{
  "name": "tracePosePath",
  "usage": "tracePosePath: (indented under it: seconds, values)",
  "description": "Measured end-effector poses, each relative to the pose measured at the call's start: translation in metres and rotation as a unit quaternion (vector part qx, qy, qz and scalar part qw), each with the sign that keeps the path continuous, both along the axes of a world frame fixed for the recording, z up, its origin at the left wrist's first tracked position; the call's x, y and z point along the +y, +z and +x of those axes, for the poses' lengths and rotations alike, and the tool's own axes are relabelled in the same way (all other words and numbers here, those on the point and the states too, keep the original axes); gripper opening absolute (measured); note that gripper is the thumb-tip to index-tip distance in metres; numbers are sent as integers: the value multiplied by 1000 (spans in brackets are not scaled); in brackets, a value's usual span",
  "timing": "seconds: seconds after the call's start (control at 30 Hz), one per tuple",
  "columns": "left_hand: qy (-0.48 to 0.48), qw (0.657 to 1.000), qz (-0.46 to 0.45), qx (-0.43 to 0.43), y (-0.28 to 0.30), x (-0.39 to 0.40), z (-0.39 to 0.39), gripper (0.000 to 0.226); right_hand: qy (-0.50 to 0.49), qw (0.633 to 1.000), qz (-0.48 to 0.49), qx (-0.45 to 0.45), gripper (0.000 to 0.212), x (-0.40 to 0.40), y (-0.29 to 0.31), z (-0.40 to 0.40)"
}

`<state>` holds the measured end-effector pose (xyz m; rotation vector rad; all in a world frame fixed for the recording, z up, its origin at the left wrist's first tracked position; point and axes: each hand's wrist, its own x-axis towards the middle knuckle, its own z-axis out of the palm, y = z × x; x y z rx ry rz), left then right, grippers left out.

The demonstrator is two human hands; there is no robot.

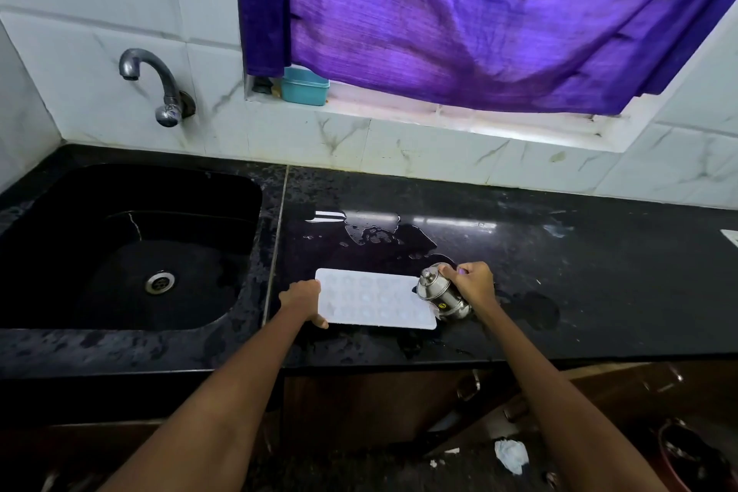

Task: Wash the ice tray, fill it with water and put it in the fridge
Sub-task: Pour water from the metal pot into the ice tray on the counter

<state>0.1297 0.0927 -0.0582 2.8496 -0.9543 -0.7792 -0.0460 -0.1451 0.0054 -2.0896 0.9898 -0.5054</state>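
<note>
A white ice tray (375,299) lies flat on the black counter (559,284), just right of the sink. My left hand (302,300) grips the tray's left end. My right hand (473,284) holds a small steel jug with a lid (439,294), tilted toward the tray's right end. Whether water is flowing out of the jug cannot be made out.
A black sink (127,248) with a steel drain sits at the left, under a wall tap (159,84). Spilled water (375,232) pools on the counter behind the tray. A teal box (305,86) stands on the window sill below a purple curtain (479,12). Crumpled paper (511,455) lies on the floor.
</note>
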Motion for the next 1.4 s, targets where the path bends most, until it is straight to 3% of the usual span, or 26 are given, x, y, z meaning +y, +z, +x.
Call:
tracePosePath:
  seconds: [0.57, 1.03, 1.4]
  values:
    - [9, 1000, 3, 2, 0, -1, 0, 86, -5, 1000, -14, -5, 58, -2, 9, -1]
    - [3, 1000, -8, -3, -4, 0, 2, 83, -9, 991, 87, -101, 50, -5, 22, 11]
    - [-1, 1000, -6, 4, -5, 0, 3, 88, 34, 999, -7, 3, 60, 19, 11, 20]
